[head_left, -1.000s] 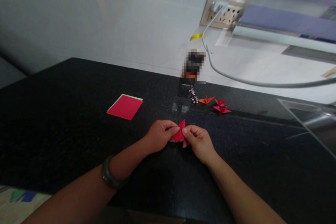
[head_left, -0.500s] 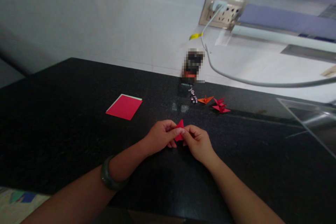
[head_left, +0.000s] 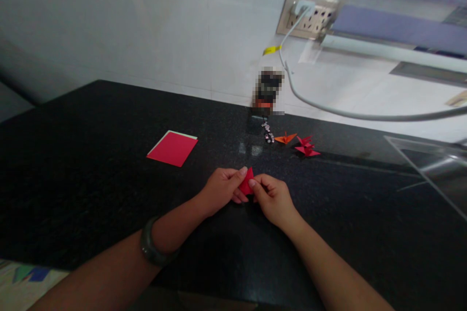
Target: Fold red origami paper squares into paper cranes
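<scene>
A small folded red paper piece (head_left: 247,182) is pinched between both of my hands just above the black stone counter (head_left: 91,180). My left hand (head_left: 221,189) grips its left side with thumb and fingers closed. My right hand (head_left: 272,199) pinches its right edge, fingers curled. A dark bangle sits on my left wrist. Most of the paper is hidden by my fingers; only a pointed tip shows.
A stack of red paper sheets (head_left: 172,148) lies to the left. An orange folded crane (head_left: 285,138) and red folded cranes (head_left: 307,147) rest further back, beside a small beaded item (head_left: 269,133). A wall socket (head_left: 306,17) with a white cable is above; a glass edge at right.
My hands have drawn closer together and slightly left, covering more of the red paper; its visible tip is smaller than before.
</scene>
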A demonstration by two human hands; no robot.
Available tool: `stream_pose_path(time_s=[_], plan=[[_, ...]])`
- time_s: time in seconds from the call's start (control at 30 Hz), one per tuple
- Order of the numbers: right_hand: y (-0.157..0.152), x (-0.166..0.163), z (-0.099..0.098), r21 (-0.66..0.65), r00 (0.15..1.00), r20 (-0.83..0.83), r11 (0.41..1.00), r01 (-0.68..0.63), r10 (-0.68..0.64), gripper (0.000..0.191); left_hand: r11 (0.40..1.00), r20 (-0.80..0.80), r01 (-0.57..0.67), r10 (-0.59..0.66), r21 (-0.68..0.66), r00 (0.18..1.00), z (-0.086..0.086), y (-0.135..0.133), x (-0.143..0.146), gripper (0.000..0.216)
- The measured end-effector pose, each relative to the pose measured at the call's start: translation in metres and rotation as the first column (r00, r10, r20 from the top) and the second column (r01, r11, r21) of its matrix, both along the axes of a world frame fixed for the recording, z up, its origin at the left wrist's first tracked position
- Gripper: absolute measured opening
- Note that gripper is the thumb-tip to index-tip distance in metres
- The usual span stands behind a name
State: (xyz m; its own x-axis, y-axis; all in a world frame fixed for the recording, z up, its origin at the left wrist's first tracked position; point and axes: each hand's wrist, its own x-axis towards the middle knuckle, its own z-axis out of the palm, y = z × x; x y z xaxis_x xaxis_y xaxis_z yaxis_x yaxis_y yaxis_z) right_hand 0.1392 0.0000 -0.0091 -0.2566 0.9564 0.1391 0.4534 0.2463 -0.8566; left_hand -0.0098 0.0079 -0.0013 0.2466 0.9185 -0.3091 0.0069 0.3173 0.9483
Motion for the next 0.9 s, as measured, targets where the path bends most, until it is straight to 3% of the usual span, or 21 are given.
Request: stream_pose_path(time_s=[0.33,0.6,0.9], plan=[[0.0022,0.0007,-0.0032,-0.088,0.998,-0.064,0.996,0.019,-0.025,0.026,0.992,0.166,0.029,-0.008,-0.124,0.986,-0.0021,0.0006,-0.0030,0.033],[0.0015,-0.0014,-0.0015,-0.195,0.985,-0.173,0.981,-0.012,-0.022,0.027,0.990,0.157,0.034,-0.013,-0.134,0.988,0.0003,0.0010,-0.0042,0.031],[0.0021,0.0000,0.0006,-0.169,0.989,-0.144,0.986,0.002,-0.027,0.027,0.994,0.157,0.002,0.015,-0.107,0.987,-0.0012,0.0018,-0.0036,0.035]])
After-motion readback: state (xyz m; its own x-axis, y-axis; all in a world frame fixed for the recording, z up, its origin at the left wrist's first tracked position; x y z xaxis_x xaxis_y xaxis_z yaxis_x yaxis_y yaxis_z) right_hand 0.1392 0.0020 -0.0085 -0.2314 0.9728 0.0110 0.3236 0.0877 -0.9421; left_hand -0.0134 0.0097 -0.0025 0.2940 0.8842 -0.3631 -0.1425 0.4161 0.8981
